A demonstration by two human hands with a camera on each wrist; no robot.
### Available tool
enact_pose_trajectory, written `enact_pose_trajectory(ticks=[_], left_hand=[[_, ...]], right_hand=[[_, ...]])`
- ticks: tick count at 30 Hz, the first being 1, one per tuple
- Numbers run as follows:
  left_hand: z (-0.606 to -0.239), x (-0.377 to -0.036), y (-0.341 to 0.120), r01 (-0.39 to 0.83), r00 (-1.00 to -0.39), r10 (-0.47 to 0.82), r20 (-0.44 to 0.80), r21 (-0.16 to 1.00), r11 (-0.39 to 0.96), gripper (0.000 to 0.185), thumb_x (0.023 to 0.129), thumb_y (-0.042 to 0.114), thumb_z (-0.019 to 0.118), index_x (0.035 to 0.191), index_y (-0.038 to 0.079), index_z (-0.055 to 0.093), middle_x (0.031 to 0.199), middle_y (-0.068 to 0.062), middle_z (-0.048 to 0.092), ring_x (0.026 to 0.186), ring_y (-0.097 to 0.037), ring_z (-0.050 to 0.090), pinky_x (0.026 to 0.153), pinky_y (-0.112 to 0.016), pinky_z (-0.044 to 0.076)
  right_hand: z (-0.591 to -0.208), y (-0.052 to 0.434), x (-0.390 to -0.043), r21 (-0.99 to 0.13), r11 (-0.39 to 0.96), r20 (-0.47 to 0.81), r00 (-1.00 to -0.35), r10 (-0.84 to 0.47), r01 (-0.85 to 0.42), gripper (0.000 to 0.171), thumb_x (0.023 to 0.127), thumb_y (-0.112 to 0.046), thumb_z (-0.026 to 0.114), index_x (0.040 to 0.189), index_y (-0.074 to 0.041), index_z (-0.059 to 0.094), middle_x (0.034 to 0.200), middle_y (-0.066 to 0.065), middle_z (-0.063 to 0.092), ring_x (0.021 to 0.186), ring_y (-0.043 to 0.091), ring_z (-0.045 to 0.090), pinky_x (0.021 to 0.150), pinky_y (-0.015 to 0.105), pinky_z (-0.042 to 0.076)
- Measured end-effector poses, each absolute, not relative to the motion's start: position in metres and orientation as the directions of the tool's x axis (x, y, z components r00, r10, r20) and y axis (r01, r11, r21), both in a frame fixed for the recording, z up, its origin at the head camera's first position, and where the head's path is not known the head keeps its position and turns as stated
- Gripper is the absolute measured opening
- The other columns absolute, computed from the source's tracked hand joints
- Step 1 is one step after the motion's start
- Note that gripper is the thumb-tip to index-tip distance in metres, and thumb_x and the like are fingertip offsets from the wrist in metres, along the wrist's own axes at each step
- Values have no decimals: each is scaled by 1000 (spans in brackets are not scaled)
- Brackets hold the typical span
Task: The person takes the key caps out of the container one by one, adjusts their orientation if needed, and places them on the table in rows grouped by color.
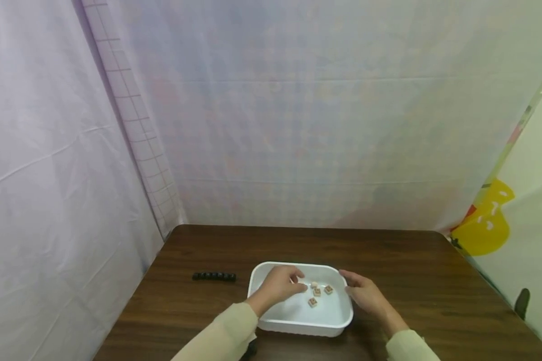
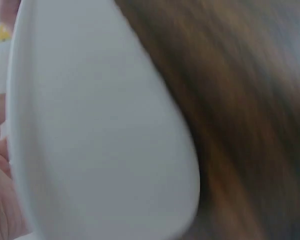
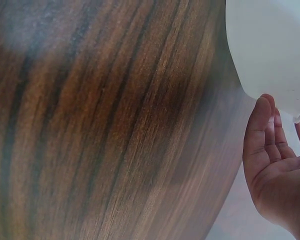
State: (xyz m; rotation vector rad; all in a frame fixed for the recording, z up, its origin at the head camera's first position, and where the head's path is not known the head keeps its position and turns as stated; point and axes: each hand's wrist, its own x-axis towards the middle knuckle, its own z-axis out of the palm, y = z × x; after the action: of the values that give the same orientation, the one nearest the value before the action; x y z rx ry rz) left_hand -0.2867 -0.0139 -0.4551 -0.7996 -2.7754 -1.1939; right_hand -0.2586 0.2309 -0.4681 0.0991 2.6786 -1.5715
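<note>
Near the white tray (image 1: 298, 326) — at left — lies a black strip (image 1: 214, 276).

One bench (image 1: 402, 260), dark brown wood grain, rounded far corners. Behind it hangs one pale sheet (image 1: 298, 130), faintly checked; at left, one creased white sheet (image 1: 45, 165). The pale right-hand surface (image 1: 537, 210) bears a yellow figure (image 1: 483, 230).

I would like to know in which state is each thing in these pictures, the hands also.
White tray: upright on the table, uncovered.
Small pieces: loose inside the tray.
Black strip: lying on the table.
Left hand: over the tray, thumb and forefinger apart.
Right hand: at the tray's right side, fingers extended.
Curtain: hanging, creased.
</note>
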Motion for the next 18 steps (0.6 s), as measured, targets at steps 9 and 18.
enact_pose_trajectory(ticks=[9, 18], left_hand=[[-475, -279, 16, 398, -902, 413, 128, 617, 679, 28, 73, 21, 85, 94, 6, 75, 73, 5, 63, 68, -10, 53, 68, -25, 45], [-481, -276, 25, 383, -912, 405, 68, 495, 780, 25, 71, 31, 86, 85, 14, 74, 74, 7, 63, 69, -12, 55, 69, -27, 46]], right_hand=[[-470, 231, -259, -885, 458, -65, -997, 44, 78, 48, 90, 3, 55, 137, 7, 52, 120, 32, 61, 97, 30, 63, 75, 35, 54], [-469, 230, -258, -889, 454, -48, -998, 40, 61, 47, 90, 4, 55, 137, 7, 52, 120, 33, 61, 97, 31, 63, 75, 38, 55]])
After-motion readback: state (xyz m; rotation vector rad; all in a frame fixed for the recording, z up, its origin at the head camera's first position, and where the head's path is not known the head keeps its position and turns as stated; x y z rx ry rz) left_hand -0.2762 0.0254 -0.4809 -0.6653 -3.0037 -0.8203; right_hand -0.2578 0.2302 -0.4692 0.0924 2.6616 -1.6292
